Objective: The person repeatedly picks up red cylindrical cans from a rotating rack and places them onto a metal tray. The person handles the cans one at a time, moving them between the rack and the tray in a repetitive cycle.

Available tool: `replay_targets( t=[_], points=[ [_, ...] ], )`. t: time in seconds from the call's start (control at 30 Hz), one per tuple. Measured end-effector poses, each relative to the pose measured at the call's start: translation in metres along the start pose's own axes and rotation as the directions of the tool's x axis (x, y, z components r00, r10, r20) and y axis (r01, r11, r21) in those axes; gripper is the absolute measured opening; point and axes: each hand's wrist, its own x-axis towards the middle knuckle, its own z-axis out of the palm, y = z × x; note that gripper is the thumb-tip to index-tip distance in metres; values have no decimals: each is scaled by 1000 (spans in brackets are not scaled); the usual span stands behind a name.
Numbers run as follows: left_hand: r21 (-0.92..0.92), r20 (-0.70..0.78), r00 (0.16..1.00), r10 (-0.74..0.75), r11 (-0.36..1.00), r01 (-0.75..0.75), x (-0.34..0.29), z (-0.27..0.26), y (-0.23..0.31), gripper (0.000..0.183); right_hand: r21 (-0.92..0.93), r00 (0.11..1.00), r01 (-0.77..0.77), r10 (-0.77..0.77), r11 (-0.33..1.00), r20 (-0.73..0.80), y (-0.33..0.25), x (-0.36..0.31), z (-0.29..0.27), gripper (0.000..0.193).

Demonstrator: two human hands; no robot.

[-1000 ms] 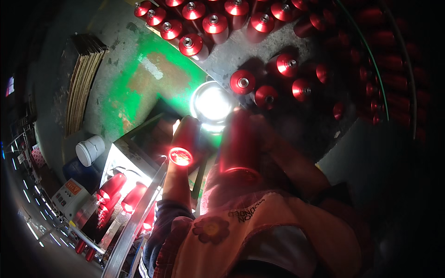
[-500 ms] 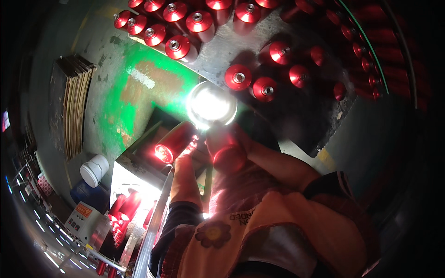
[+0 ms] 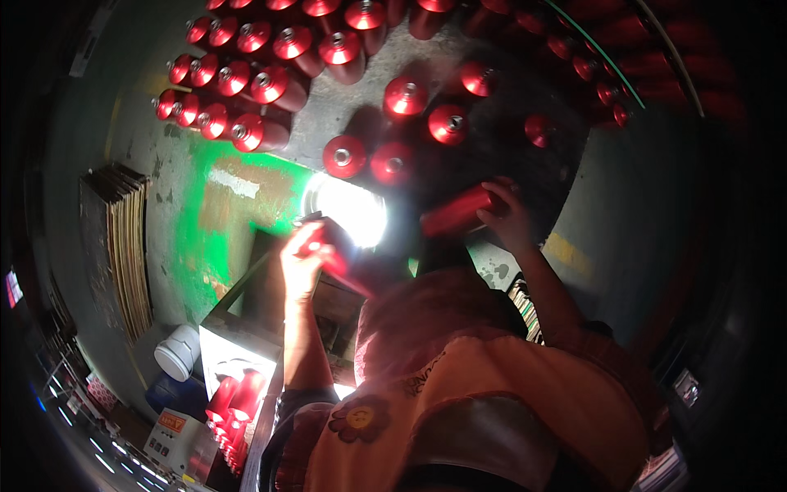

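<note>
My left hand (image 3: 298,261) is closed around a shiny red metal bottle (image 3: 348,271), tilted and blurred by motion, just below a glaring round lamp (image 3: 348,211). Over on the right, my right hand (image 3: 508,215) grips another red bottle (image 3: 456,213), which lies nearly sideways near the table's edge and is also smeared by motion. Several red bottles (image 3: 405,98) with narrow metal necks stand upright on the dark metal table (image 3: 361,102) ahead of me. The nearest of them, a bottle (image 3: 344,156), is just beyond the lamp.
Rows of red bottles (image 3: 252,131) crowd the table's left side. At left are stacked flat sheets (image 3: 119,250), a white bucket (image 3: 178,353) and a control box (image 3: 176,439). More red bottles (image 3: 238,398) lie in a lit bay at lower left. An open box (image 3: 254,279) stands beside my left arm.
My hands have moved apart: the right one has swung right and farther out with its bottle, the left one has turned its bottle over. The view has shifted too.
</note>
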Motion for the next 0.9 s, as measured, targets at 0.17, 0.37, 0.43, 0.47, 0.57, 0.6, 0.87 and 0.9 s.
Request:
replay_targets(
  t=[0.17,0.37,0.43,0.47,0.57,0.6,0.87,0.9],
  points=[
    [313,330,801,500,742,-592,33,148,11,38,-293,972,26,-92,956,-214,28,4,-13,50],
    [469,338,657,673,485,-738,61,235,-7,31,-324,976,64,-126,944,-177,54,4,-13,50],
    [439,310,759,572,622,-648,59,243,-9,29,-334,965,155,-214,930,-150,50,1,-16,49],
    [390,279,858,431,766,-511,55,245,-8,28,-369,966,165,-226,915,-128,46,0,-18,47],
    [407,325,835,445,731,-548,52,247,-5,27,-410,941,246,-318,878,-116,33,2,-27,41],
    [404,350,780,519,668,-625,54,249,-4,27,-394,930,278,-347,876,-117,29,5,-30,39],
    [273,297,734,611,682,-678,83,280,6,23,-37,971,239,-239,970,-5,31,48,-23,30],
    [298,256,787,562,728,-617,80,280,9,22,-24,973,233,-233,972,-1,31,53,-21,33]
  ],
)
